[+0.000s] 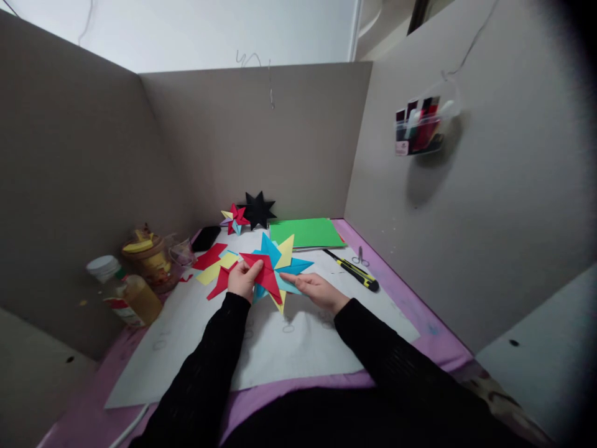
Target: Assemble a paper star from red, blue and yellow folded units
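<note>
A folded paper star (285,252) with blue, yellow and red points is held up above the white sheet (303,348). My left hand (242,280) is closed on its red part at the left, the thumb lying on top. From the right, my right hand (318,289) pinches a light blue point near the star's lower right, index finger stretched toward the centre. The fingers behind the paper are hidden. Just left of my left hand lie cut pieces of red paper (211,256) and yellow paper (217,267).
A yellow-black utility knife (357,274) and small scissors (360,257) lie right. Green paper (305,233), a black star (259,210) and a small multicoloured star (235,218) are at the back. Left stand a glue bottle (137,300) and cup (152,264), near a phone (206,238).
</note>
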The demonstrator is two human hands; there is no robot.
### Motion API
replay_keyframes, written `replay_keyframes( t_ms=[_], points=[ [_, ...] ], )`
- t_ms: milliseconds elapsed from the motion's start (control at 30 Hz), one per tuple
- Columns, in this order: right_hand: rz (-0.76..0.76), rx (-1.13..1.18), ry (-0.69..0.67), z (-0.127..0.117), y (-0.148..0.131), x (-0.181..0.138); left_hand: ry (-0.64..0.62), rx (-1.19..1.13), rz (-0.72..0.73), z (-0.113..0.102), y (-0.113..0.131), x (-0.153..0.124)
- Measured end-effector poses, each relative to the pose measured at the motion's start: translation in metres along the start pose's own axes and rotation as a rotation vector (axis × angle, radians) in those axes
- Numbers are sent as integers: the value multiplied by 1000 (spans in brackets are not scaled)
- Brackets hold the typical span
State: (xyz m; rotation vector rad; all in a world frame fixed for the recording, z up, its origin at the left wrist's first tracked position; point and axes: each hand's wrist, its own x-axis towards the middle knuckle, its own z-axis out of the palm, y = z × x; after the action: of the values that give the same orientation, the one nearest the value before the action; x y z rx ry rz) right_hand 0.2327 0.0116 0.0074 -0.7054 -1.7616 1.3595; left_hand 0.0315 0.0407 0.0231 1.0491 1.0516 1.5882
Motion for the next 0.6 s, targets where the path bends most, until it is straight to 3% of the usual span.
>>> replay_keyframes(
  t_ms=[200,433,600],
  points=[
    [-50,-35,-62,5,-4,-1,43,88,111,7,-3,-6],
    [-52,-34,63,9,-2,0,4,15,60,10,-2,-8],
    [-45,-11,53,11,0,0,3,20,60,10,0,-10]
  ],
)
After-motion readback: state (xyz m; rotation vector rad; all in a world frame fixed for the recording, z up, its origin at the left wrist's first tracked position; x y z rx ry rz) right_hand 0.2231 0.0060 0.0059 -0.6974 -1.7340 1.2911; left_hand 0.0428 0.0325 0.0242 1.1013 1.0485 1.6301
